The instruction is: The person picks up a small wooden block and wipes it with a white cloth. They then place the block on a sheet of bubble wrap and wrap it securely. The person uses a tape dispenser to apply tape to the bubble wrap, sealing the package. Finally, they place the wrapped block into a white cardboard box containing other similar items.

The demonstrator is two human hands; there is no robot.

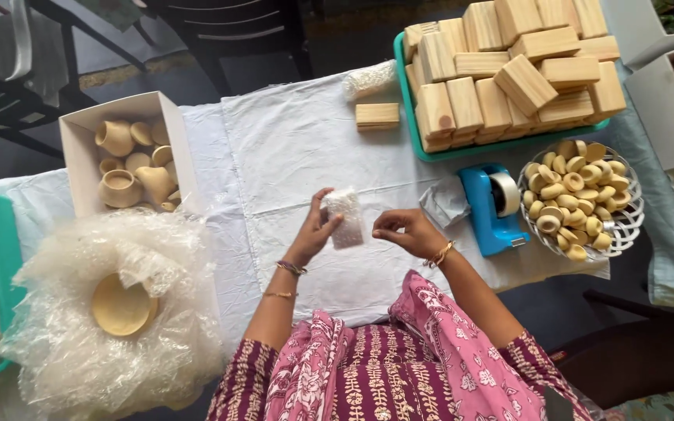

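My left hand (312, 234) grips a small block wrapped in white bubble wrap (346, 217), holding it upright above the white cloth (290, 148). Just right of the wrapped block is my right hand (404, 231), fingers curled together as if pinching something small at its edge; what it pinches is too small to make out. Both hands hover near the front middle of the table.
A blue tape dispenser (491, 205) stands right of my hands, beside a wire basket of small wooden pieces (579, 199). A teal tray stacked with wooden blocks (509, 70) sits at back, one loose block (377, 115) near it. Left: a white box of wooden cups (130, 160), crumpled bubble wrap (111, 304).
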